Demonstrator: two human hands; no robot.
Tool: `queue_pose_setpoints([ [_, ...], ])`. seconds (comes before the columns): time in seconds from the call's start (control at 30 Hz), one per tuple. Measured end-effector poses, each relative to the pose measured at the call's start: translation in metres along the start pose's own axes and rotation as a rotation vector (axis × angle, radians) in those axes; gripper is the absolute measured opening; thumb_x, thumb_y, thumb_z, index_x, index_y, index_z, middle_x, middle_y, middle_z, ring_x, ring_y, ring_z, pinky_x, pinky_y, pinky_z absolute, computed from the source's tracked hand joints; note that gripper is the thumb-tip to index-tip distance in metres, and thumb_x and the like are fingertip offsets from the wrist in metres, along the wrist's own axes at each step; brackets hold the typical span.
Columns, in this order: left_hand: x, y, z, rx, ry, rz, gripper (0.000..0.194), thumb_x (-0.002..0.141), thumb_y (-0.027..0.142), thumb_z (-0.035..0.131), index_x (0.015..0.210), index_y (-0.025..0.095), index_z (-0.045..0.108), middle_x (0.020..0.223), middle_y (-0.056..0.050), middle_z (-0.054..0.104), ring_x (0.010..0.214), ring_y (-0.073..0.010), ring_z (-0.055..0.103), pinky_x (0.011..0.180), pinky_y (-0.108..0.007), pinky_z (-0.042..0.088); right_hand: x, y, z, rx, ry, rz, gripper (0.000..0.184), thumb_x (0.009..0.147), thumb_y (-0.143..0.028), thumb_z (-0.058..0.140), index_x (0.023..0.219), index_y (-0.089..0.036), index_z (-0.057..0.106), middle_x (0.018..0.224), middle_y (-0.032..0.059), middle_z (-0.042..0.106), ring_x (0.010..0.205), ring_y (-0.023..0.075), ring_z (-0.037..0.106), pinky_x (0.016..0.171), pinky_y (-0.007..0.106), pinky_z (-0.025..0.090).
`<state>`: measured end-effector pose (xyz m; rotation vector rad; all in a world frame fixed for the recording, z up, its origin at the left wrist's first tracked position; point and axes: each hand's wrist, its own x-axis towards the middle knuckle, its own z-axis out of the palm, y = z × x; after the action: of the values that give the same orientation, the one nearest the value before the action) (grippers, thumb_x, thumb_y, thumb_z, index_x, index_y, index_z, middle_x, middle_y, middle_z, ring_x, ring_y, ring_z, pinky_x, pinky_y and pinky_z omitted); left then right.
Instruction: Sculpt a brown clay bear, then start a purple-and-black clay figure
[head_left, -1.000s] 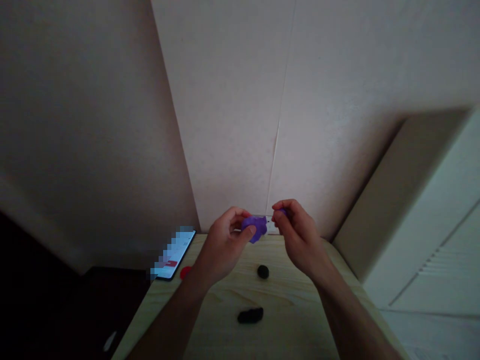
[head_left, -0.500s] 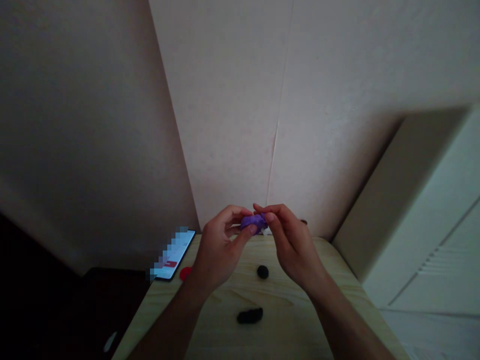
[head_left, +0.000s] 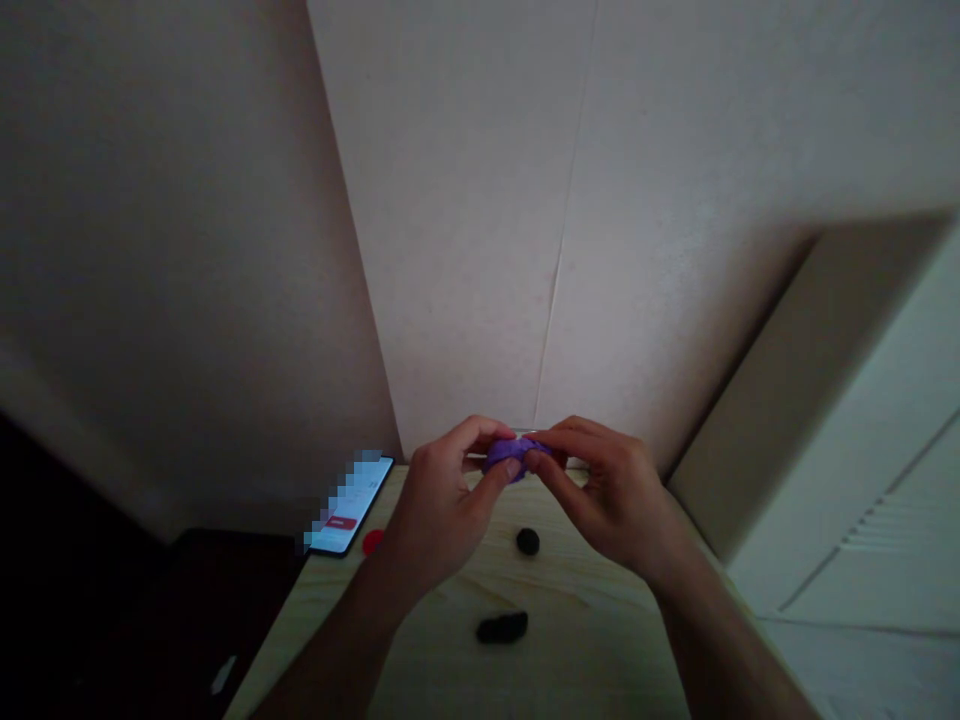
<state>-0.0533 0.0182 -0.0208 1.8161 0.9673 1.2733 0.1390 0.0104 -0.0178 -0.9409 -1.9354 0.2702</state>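
Note:
Above the far part of the wooden table [head_left: 577,600], both hands pinch a lump of purple modelling clay [head_left: 504,453]. My left hand [head_left: 442,490] grips its left side between thumb and fingers. On its right side, the thumb and fingertips of my right hand [head_left: 604,480] press on the clay. Below the hands lie a round black lump [head_left: 528,541] and, closer to me, a longer black piece [head_left: 502,628]. A red round piece [head_left: 373,542] shows beside my left wrist, partly covered by it.
A phone [head_left: 351,508] with a lit screen lies at the table's left edge. The pale wall [head_left: 465,250] rises right behind the table. To the right stands a light-coloured cabinet [head_left: 847,430]. Left of the table the floor is dark.
My right hand has shifted slightly right, and its fingers now lie further over the clay. The left hand keeps its hold. The view has moved a little.

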Motion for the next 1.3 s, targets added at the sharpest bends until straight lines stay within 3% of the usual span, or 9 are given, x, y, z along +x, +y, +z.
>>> queue_pose_setpoints([
  [0.2, -0.004, 0.003, 0.002, 0.092, 0.096, -0.037, 0.008, 0.094, 0.025, 0.070, 0.101, 0.021, 0.071, 0.097, -0.001, 0.078, 0.087, -0.0179, 0.076, 0.082, -0.031, 0.060, -0.002, -0.009, 0.008, -0.126, 0.122, -0.129, 0.015, 0.098, -0.017, 0.067, 0.103, -0.012, 0.080, 0.083, 0.0066, 0.073, 0.072, 0.0153, 0.068, 0.066, 0.028, 0.054],
  [0.4, -0.003, 0.003, 0.002, -0.084, 0.127, -0.121, 0.017, 0.091, 0.032, 0.074, 0.101, 0.018, 0.072, 0.093, -0.004, 0.077, 0.085, -0.0183, 0.074, 0.077, -0.028, 0.059, -0.004, -0.010, 0.016, -0.146, 0.240, -0.171, 0.013, 0.096, -0.015, 0.066, 0.099, -0.010, 0.079, 0.081, 0.0075, 0.074, 0.071, 0.0156, 0.067, 0.067, 0.028, 0.055],
  [0.5, -0.001, 0.005, -0.001, -0.210, 0.127, -0.182, 0.023, 0.085, 0.036, 0.080, 0.096, 0.016, 0.073, 0.090, -0.004, 0.078, 0.083, -0.0181, 0.073, 0.074, -0.027, 0.058, -0.004, -0.011, 0.019, -0.008, 0.274, -0.034, 0.013, 0.097, -0.020, 0.068, 0.096, -0.014, 0.079, 0.080, 0.0055, 0.075, 0.070, 0.0151, 0.067, 0.067, 0.029, 0.054],
  [0.67, 0.001, 0.004, -0.003, -0.385, 0.113, -0.255, 0.033, 0.080, 0.042, 0.084, 0.096, 0.015, 0.074, 0.089, -0.005, 0.079, 0.076, -0.0179, 0.072, 0.067, -0.027, 0.059, 0.001, -0.010, 0.024, 0.539, 0.267, 0.324, 0.023, 0.095, -0.035, 0.071, 0.079, -0.019, 0.076, 0.064, -0.0012, 0.068, 0.059, 0.0107, 0.061, 0.057, 0.023, 0.049],
  [0.8, 0.002, 0.004, -0.001, -0.364, 0.118, -0.224, 0.030, 0.081, 0.041, 0.083, 0.096, 0.016, 0.074, 0.089, -0.005, 0.078, 0.078, -0.0169, 0.071, 0.068, -0.025, 0.057, 0.004, -0.008, 0.025, 0.745, 0.215, 0.387, 0.024, 0.095, -0.037, 0.072, 0.079, -0.020, 0.078, 0.065, -0.0021, 0.068, 0.062, 0.0090, 0.060, 0.061, 0.021, 0.049],
  [0.87, 0.002, 0.006, -0.001, -0.321, 0.096, -0.194, 0.027, 0.083, 0.039, 0.081, 0.096, 0.016, 0.075, 0.089, -0.004, 0.077, 0.080, -0.0163, 0.070, 0.070, -0.024, 0.056, 0.004, -0.009, 0.022, 0.724, 0.191, 0.379, 0.015, 0.091, -0.037, 0.077, 0.093, -0.022, 0.082, 0.076, -0.0003, 0.075, 0.070, 0.0107, 0.067, 0.067, 0.022, 0.054],
  [1.0, -0.001, 0.010, -0.001, -0.246, 0.043, -0.158, 0.021, 0.087, 0.036, 0.077, 0.095, 0.017, 0.075, 0.090, -0.003, 0.076, 0.085, -0.0167, 0.070, 0.074, -0.025, 0.056, 0.001, -0.010, 0.014, 0.574, 0.141, 0.334, 0.021, 0.083, -0.032, 0.085, 0.102, -0.024, 0.085, 0.096, 0.0048, 0.083, 0.082, 0.0163, 0.075, 0.075, 0.028, 0.059],
  [1.3, -0.005, 0.011, 0.001, -0.004, 0.106, -0.118, 0.017, 0.091, 0.034, 0.073, 0.100, 0.019, 0.074, 0.093, -0.004, 0.077, 0.085, -0.0194, 0.073, 0.071, -0.028, 0.057, 0.003, -0.005, 0.006, 0.464, 0.157, 0.386, 0.011, 0.079, -0.032, 0.086, 0.083, -0.021, 0.085, 0.068, 0.0020, 0.077, 0.063, 0.0142, 0.067, 0.061, 0.026, 0.056],
])
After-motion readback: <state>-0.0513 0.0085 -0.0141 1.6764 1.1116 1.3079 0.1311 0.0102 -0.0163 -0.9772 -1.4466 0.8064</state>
